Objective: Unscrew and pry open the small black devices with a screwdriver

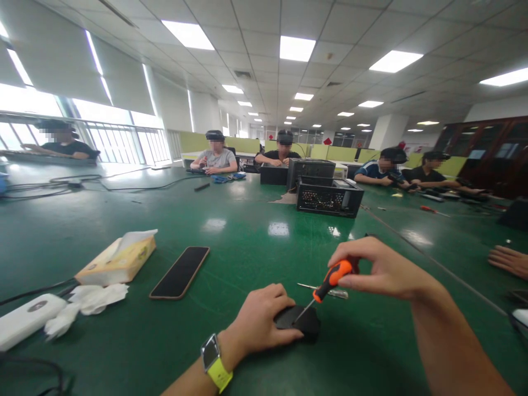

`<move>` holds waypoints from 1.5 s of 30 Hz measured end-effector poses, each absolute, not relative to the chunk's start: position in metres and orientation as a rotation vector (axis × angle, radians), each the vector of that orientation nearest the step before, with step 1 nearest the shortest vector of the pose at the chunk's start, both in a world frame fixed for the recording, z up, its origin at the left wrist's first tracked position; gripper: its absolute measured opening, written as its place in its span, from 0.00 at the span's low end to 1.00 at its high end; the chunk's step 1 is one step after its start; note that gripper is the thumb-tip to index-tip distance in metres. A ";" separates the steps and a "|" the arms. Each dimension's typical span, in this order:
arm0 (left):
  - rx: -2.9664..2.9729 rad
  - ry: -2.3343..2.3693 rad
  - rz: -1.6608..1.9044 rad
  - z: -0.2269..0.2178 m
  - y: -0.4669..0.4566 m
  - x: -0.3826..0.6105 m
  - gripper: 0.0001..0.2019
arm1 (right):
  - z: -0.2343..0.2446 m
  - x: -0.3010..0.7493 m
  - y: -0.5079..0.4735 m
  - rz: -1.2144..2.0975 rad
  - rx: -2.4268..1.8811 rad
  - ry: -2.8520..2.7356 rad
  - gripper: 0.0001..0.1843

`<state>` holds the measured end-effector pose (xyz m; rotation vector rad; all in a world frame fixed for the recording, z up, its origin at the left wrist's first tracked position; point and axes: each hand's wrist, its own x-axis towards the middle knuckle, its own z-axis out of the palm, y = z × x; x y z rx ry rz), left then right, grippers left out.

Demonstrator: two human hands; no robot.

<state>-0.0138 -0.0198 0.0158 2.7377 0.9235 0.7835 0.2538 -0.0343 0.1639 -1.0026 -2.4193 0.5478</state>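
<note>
My left hand (268,318) grips a small black rounded object (310,323), shaped like a computer mouse, on the green table. Its thumb and fingers press on either side of it. My right hand (371,268) pinches the orange and black handle of a screwdriver (332,279) from above. The screwdriver is tilted, and its metal tip touches the top of the black object. Just behind, a second, thin screwdriver (339,294) with a clear handle lies on the table, partly hidden by the orange one.
A phone (180,273), a tissue pack (119,258), crumpled tissues (97,298) and a white device (31,319) lie to the left. Open black computer cases (330,198) stand farther back. Several people sit around the table (239,231); another person's hand (509,260) rests at the right edge.
</note>
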 end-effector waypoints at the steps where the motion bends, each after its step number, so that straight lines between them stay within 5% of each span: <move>1: 2.735 0.925 0.786 0.016 -0.020 -0.014 0.21 | 0.158 0.265 -0.025 0.587 -1.036 -2.343 0.11; 6: 2.722 0.933 0.788 0.015 -0.020 -0.014 0.21 | 0.088 0.313 0.018 0.695 -1.283 -1.921 0.20; 14: 2.718 0.961 0.736 0.016 -0.020 -0.013 0.20 | -0.013 0.334 0.029 0.554 -1.480 -1.902 0.17; 26: 2.726 0.970 0.684 0.019 -0.022 -0.013 0.21 | 0.005 0.302 0.015 0.343 -1.405 -2.162 0.10; 30: 2.718 0.986 0.678 0.018 -0.022 -0.013 0.21 | 0.009 0.292 0.010 0.450 -1.369 -2.202 0.06; 38: 2.720 0.974 0.683 0.020 -0.022 -0.013 0.21 | 0.029 0.326 0.001 0.954 -1.299 -2.080 0.18; 45: 2.716 0.974 0.666 0.022 -0.022 -0.012 0.21 | 0.032 0.325 -0.005 1.221 -1.210 -2.083 0.17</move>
